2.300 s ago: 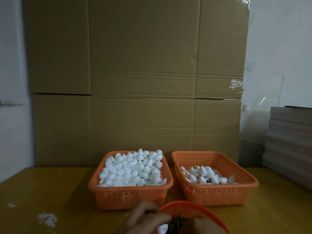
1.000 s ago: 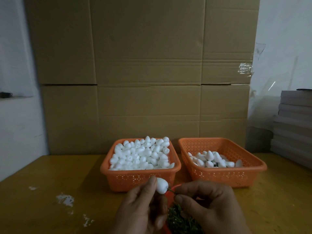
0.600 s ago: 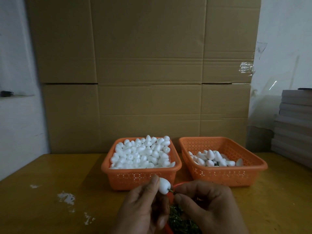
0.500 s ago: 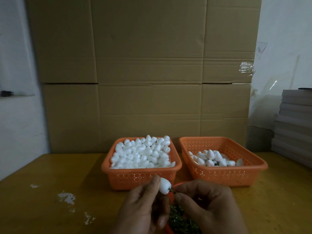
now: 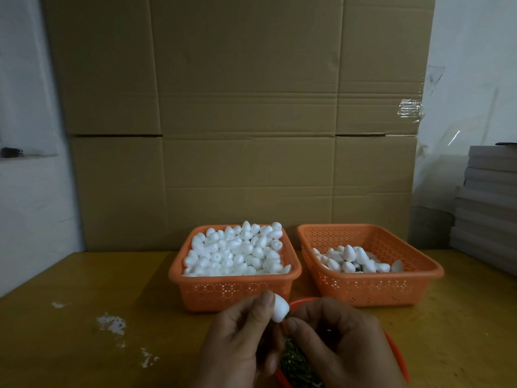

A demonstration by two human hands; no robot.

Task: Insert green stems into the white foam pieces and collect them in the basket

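Barely shifted since half a second ago: left hand (image 5: 237, 337) pinching foam piece (image 5: 279, 311), right hand (image 5: 333, 340) fingers (image 5: 292, 324) pinching green stem (image 5: 287, 317) nearly seated, lower centre.

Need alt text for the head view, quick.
Left hand pinches a white foam piece while right hand pushes a green stem into it. Behind, a full orange basket and a part-filled basket.

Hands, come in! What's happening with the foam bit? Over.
Left hand pinches foam piece. Right hand pinches green stem at its base. Nothing blocking.
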